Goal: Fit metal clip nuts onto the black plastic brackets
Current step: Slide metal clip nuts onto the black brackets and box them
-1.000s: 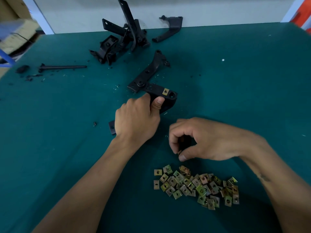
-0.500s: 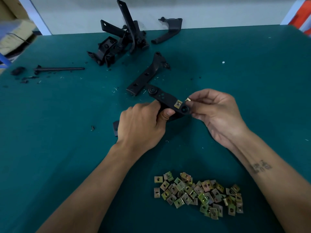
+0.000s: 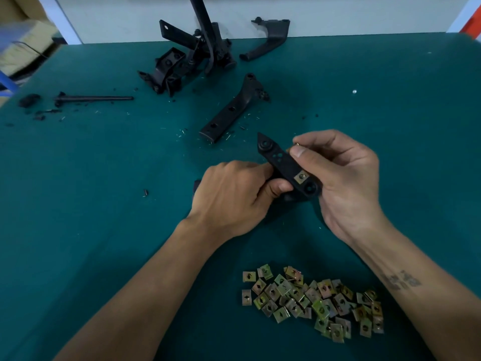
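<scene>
A black plastic bracket (image 3: 282, 162) is held over the middle of the green table, tilted with its pointed end away from me. My left hand (image 3: 234, 196) grips its near end, thumb under it. One brass-coloured clip nut (image 3: 301, 176) sits fitted on the bracket near its round hole. My right hand (image 3: 343, 178) pinches a second clip nut (image 3: 296, 145) between thumb and forefinger at the bracket's right edge; only a sliver of that nut shows. A heap of several loose clip nuts (image 3: 312, 300) lies near me.
Another black bracket (image 3: 234, 110) lies flat just beyond the hands. A pile of black brackets (image 3: 190, 56) and a single curved one (image 3: 265, 37) sit at the table's far edge (image 3: 364, 35). A black rod (image 3: 93, 98) and black scraps lie at the far left.
My right hand came up from the nut heap with a clip nut and moved to the bracket's right edge. The left hand lifted and turned the bracket, its pointed end now away from me.
</scene>
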Tool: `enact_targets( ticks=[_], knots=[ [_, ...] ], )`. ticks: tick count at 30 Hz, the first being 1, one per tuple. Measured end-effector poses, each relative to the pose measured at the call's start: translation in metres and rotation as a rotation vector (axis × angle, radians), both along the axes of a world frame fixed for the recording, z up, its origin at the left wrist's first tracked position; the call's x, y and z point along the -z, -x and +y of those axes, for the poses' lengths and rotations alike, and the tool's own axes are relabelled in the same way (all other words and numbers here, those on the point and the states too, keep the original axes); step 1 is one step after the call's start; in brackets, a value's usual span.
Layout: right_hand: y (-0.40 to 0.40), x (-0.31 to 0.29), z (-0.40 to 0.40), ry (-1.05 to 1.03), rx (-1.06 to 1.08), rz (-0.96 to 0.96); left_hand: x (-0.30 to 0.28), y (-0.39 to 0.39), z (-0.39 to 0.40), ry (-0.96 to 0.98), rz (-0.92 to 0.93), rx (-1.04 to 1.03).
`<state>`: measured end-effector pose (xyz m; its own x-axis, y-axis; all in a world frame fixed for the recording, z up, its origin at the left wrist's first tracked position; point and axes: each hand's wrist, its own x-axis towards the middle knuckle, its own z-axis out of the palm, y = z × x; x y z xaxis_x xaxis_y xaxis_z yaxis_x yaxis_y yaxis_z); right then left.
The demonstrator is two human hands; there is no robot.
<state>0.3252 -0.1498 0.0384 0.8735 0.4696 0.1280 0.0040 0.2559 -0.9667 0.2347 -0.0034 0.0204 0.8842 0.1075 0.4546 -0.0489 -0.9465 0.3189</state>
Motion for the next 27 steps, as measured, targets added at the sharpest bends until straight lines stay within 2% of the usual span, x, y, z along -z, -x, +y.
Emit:
enact_targets(
  ticks=[5, 8, 10, 14, 20, 27],
  knots=[
    [0.0019, 0.0010, 0.0000, 0.069, 0.059, -0.225, -0.0002, -0.0001, -0.0011, 0.027, 0.001, 0.010],
    [0.0015, 0.0022, -0.0001, 0.083, 0.072, -0.292, -0.0003, -0.0004, -0.0002, 0.033, -0.019, 0.013],
    [0.0009, 0.0017, -0.0002, 0.057, 0.067, -0.254, 0.0002, -0.0012, -0.0001, 0.019, 0.001, -0.001],
    [-0.0009, -0.0032, -0.0004, -0.065, -0.018, 0.043, -0.0003, -0.0004, -0.0006, -0.027, -0.026, -0.038],
    [0.0001, -0.0032, -0.0002, 0.011, 0.005, -0.118, -0.0011, -0.0004, -0.0008, -0.043, -0.059, -0.073],
    [0.0018, -0.0065, 0.0009, -0.023, -0.040, 0.021, -0.0018, 0.0006, -0.0021, -0.027, -0.122, -0.103]
  ],
)
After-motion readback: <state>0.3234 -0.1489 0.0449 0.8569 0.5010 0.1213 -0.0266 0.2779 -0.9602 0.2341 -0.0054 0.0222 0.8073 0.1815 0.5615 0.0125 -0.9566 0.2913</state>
